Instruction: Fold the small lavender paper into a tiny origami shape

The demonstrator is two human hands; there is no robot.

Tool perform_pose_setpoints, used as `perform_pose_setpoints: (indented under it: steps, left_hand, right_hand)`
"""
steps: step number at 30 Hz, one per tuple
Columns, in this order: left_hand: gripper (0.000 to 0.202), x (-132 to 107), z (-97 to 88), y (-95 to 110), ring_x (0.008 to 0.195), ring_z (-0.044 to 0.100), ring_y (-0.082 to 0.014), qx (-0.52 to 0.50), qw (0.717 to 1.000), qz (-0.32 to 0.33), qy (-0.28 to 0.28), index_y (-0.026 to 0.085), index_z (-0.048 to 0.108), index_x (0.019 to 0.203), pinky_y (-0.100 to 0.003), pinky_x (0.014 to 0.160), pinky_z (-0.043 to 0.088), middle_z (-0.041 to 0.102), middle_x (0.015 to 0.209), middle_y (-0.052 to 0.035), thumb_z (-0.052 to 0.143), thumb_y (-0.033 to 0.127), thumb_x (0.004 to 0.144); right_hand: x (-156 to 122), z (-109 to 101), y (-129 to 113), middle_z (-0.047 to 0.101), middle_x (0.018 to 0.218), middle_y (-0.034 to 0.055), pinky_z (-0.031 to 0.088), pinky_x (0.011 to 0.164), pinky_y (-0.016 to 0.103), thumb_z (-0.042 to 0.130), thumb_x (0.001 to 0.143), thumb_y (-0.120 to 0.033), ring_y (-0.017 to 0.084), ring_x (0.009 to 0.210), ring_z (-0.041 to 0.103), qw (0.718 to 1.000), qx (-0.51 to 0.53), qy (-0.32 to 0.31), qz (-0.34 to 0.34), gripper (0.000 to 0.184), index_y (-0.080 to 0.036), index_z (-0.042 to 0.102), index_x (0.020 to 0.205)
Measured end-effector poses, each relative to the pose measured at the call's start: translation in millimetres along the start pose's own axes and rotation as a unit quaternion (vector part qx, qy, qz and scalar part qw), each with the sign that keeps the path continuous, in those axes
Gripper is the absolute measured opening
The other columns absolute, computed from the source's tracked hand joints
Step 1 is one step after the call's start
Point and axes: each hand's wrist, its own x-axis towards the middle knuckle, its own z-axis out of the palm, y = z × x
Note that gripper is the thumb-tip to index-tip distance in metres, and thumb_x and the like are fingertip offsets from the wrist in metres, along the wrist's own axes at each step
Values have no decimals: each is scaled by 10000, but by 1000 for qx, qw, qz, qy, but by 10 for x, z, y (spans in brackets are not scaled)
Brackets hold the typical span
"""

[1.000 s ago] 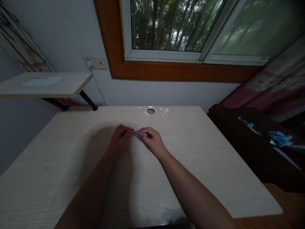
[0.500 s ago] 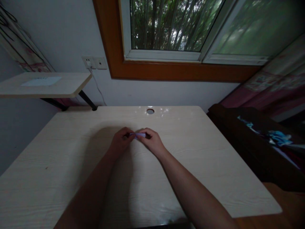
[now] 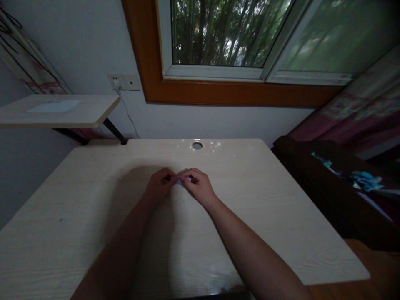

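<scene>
My left hand [image 3: 159, 185] and my right hand [image 3: 199, 186] meet over the middle of a pale wooden desk [image 3: 93, 216]. Both are curled with fingertips pinched on a small pale purple strip of paper [image 3: 180, 180] between them. Only a sliver of the paper shows; the fingers hide most of it. The hands rest low on the desk surface.
A round cable hole [image 3: 197, 145] sits near the desk's far edge. A small side table [image 3: 78, 114] with a white sheet [image 3: 54, 106] stands at the left by a wall socket [image 3: 124, 82]. A dark bed frame [image 3: 328, 183] runs along the right. A window is above.
The hands have drawn closer together and slightly nearer to me. The visible part of the purple paper has shrunk from a longer strip to a sliver.
</scene>
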Motion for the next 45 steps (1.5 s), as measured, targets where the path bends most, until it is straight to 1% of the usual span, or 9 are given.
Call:
perform_pose_setpoints:
  steps: [9, 14, 17, 21, 25, 29, 34, 41, 45]
  left_hand:
    - [170, 22, -23, -11, 652, 539, -127, -49, 995, -72, 52, 179, 648, 758, -233, 623, 419, 610, 697, 15, 647, 347, 787]
    - [169, 33, -28, -38, 685, 560, -138, -74, 990, -84, 85, 184, 651, 764, -243, 652, 436, 626, 713, 12, 643, 352, 778]
    - [186, 31, -28, -29, 664, 547, -135, -80, 990, -84, 77, 183, 650, 753, -241, 635, 428, 616, 695, 14, 637, 367, 779]
    - [192, 32, -20, -21, 646, 535, -132, -81, 992, -82, 60, 184, 650, 768, -239, 612, 417, 611, 693, 14, 638, 376, 780]
    - [227, 37, -8, -38, 670, 549, -128, -110, 989, -75, 56, 194, 658, 925, -231, 617, 428, 617, 756, 11, 661, 362, 773]
    - [287, 41, -2, -77, 659, 541, -114, -148, 985, -72, 43, 196, 636, 1030, -217, 602, 417, 577, 744, 22, 650, 354, 791]
    - [287, 36, -16, -67, 655, 539, -122, -127, 988, -76, 39, 193, 654, 1003, -222, 594, 412, 582, 740, 17, 647, 385, 789]
    - [256, 34, -7, -43, 760, 607, -160, -99, 992, -79, 29, 196, 680, 925, -267, 696, 479, 681, 840, -20, 665, 404, 776]
    - [255, 24, 8, -55, 763, 628, -166, -81, 994, -66, 26, 196, 687, 932, -268, 697, 489, 701, 846, -26, 664, 399, 778]
  right_hand:
    - [-5, -12, 83, 678, 778, 28, 464, 690, 280, 629, 826, -283, 167, 729, 602, 994, 33, 84, 65, 126, -202, 723, 804]
    - [13, -5, 116, 700, 834, 41, 486, 730, 293, 635, 833, -374, 173, 760, 616, 980, 106, 122, 112, 198, -191, 705, 859]
    - [11, 11, 97, 709, 877, 49, 498, 747, 292, 641, 834, -405, 175, 788, 631, 980, 141, 78, 120, 243, -193, 701, 934]
    - [-2, 38, 87, 674, 771, 22, 497, 673, 274, 660, 816, -416, 152, 692, 608, 982, 136, 6, 131, 249, -190, 707, 910]
    - [9, 57, 97, 597, 671, -27, 516, 657, 271, 690, 777, -362, 124, 620, 568, 971, 186, 8, 149, 243, -199, 681, 956]
    - [21, 64, 104, 552, 636, -58, 518, 657, 263, 693, 773, -324, 104, 590, 541, 966, 218, 13, 137, 303, -214, 646, 1051]
    - [14, 53, 108, 558, 653, -52, 505, 650, 262, 682, 783, -329, 108, 601, 542, 970, 204, 9, 131, 301, -214, 640, 1058]
    - [4, 45, 96, 577, 687, -31, 473, 635, 258, 669, 797, -332, 126, 634, 554, 979, 175, -3, 108, 288, -229, 645, 1064]
    - [-3, 39, 64, 617, 736, -13, 477, 648, 260, 661, 804, -334, 137, 664, 571, 983, 147, -14, 106, 300, -232, 640, 1085]
